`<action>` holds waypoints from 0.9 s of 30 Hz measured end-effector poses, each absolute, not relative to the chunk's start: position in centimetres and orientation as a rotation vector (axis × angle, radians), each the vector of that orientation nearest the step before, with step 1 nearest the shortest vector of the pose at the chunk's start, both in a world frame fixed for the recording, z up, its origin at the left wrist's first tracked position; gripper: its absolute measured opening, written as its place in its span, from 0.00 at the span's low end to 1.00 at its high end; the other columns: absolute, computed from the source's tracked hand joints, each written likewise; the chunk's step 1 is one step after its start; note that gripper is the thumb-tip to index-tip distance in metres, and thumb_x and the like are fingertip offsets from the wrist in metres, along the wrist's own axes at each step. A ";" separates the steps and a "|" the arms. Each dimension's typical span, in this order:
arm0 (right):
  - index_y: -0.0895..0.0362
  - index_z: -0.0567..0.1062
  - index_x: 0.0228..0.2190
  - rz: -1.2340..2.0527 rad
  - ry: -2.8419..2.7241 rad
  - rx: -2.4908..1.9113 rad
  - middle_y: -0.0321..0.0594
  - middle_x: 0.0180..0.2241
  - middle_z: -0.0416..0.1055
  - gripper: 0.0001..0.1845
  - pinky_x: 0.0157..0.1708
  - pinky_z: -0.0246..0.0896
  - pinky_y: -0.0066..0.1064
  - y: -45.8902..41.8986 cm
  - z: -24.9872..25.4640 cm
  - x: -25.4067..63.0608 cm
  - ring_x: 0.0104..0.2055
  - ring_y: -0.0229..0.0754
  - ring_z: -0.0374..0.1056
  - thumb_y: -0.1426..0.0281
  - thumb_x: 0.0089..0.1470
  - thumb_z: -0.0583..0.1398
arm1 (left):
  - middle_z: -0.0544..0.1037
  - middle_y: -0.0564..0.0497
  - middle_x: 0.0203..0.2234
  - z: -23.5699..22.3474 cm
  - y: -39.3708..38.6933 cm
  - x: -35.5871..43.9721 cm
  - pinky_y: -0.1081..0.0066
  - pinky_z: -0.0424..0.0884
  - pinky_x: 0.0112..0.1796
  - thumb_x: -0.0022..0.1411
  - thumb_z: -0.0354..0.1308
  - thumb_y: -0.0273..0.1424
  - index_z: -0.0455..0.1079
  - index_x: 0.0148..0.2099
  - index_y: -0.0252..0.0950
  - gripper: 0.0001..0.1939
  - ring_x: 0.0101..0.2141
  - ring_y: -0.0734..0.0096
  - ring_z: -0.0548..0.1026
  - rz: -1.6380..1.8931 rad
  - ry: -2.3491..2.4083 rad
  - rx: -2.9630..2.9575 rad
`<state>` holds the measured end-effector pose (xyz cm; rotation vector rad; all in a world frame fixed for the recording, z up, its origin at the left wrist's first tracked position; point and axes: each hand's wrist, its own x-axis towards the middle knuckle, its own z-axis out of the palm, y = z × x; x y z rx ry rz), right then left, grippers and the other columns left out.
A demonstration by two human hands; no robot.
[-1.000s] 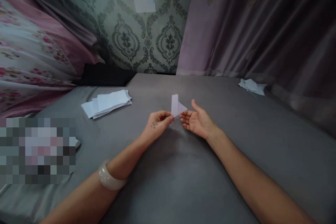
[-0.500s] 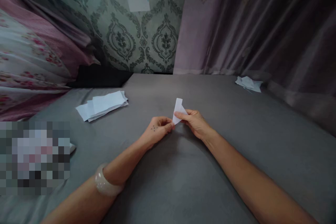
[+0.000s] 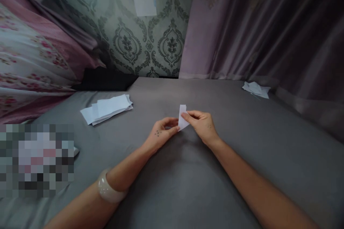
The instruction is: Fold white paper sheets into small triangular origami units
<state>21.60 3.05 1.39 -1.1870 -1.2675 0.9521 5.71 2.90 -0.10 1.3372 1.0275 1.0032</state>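
Note:
A small piece of folded white paper is held up between my two hands, over the middle of the grey sheet. My left hand pinches its lower left corner with thumb and fingertips. From the right, my right hand grips the paper's side, its thumb lying across the front face. The fingers behind the paper are partly hidden. A pale, shiny bangle sits on my left forearm.
Stacked white paper sheets lie to the left on the grey sheet. Crumpled paper pieces rest at the far right. Black cloth lies at the back left. Curtains hang at the right; a blurred-out patch covers the lower left.
My right hand has turned so more of its back shows, and its thumb sits higher on the paper. The flap that stuck out on the right now lies flatter. The view has shifted slightly.

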 end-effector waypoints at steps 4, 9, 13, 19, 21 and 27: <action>0.56 0.81 0.28 0.679 -1.477 -1.170 0.36 0.24 0.73 0.09 0.28 0.60 0.28 2.2 1.6 20.7 0.27 0.37 0.67 0.64 0.49 0.63 | 0.79 0.48 0.37 0.7 3.0 5.6 0.71 0.67 0.41 0.51 0.66 0.34 0.76 0.39 0.36 0.13 0.38 0.69 0.74 1.317 0.895 1.181; 0.54 0.79 0.29 0.428 -1.595 -1.133 0.35 0.25 0.72 0.06 0.32 0.63 0.29 1.5 1.3 19.9 0.30 0.37 0.68 0.67 0.53 0.61 | 0.78 0.52 0.29 0.6 3.1 5.6 0.77 0.67 0.33 0.51 0.66 0.32 0.77 0.34 0.36 0.07 0.30 0.77 0.72 1.364 0.841 1.088; 0.53 0.74 0.38 0.194 -1.605 -1.119 0.38 0.34 0.72 0.07 0.37 0.65 0.31 1.1 1.1 19.7 0.37 0.39 0.69 0.70 0.54 0.61 | 0.77 0.51 0.29 0.7 2.9 5.7 0.75 0.71 0.32 0.51 0.66 0.33 0.76 0.33 0.34 0.09 0.31 0.74 0.73 1.374 0.812 0.987; 0.54 0.74 0.43 -0.104 -1.828 -1.132 0.42 0.38 0.69 0.12 0.41 0.65 0.33 0.4 0.6 19.5 0.39 0.40 0.67 0.73 0.59 0.55 | 0.76 0.52 0.25 1.0 2.7 6.0 0.69 0.75 0.31 0.48 0.67 0.33 0.73 0.32 0.32 0.11 0.28 0.73 0.74 1.366 0.768 0.837; 0.53 0.72 0.49 -0.161 -1.892 -1.142 0.43 0.39 0.69 0.16 0.41 0.65 0.33 0.2 0.4 19.5 0.40 0.41 0.66 0.74 0.60 0.54 | 0.76 0.51 0.25 1.0 2.6 6.0 0.69 0.76 0.33 0.49 0.67 0.33 0.73 0.33 0.31 0.11 0.28 0.73 0.75 1.360 0.768 0.830; 0.55 0.68 0.55 -0.255 -1.952 -1.183 0.45 0.40 0.68 0.21 0.40 0.66 0.34 0.3 0.0 19.5 0.40 0.42 0.65 0.74 0.60 0.53 | 0.79 0.49 0.27 1.0 2.6 6.1 0.69 0.75 0.35 0.50 0.67 0.33 0.74 0.34 0.31 0.11 0.29 0.73 0.76 1.341 0.766 0.853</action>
